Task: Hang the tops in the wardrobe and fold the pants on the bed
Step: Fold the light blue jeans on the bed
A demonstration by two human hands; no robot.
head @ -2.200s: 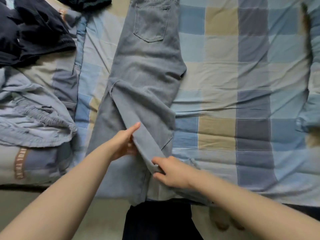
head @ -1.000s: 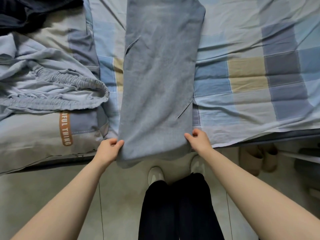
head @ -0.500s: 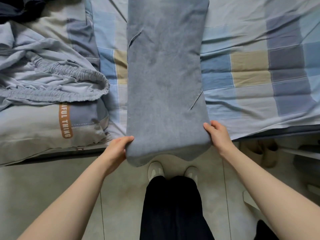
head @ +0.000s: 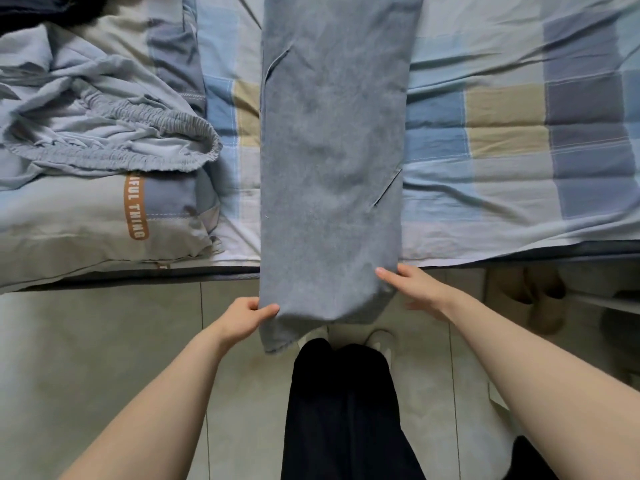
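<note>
Grey-blue jeans (head: 332,150), folded lengthwise leg on leg, lie along the checked bed (head: 512,140) with their hem end hanging over the near edge. My left hand (head: 247,317) pinches the left hem corner. My right hand (head: 410,284) grips the right hem corner, thumb on top of the cloth. The waistband end runs out of view at the top. A pale blue garment with an elastic waistband (head: 114,140) lies crumpled on the left of the bed.
A pillow with an orange label (head: 86,223) sits under the pale garment at the bed's left edge. Dark clothes (head: 41,8) lie at the far left corner. Slippers (head: 540,296) stand on the tiled floor at right. My dark-trousered legs (head: 343,410) are below.
Both hands slid down from the mid-leg fold to the hem corners. They now hold the hem a little off the bed edge, and the jeans lie smoother.
</note>
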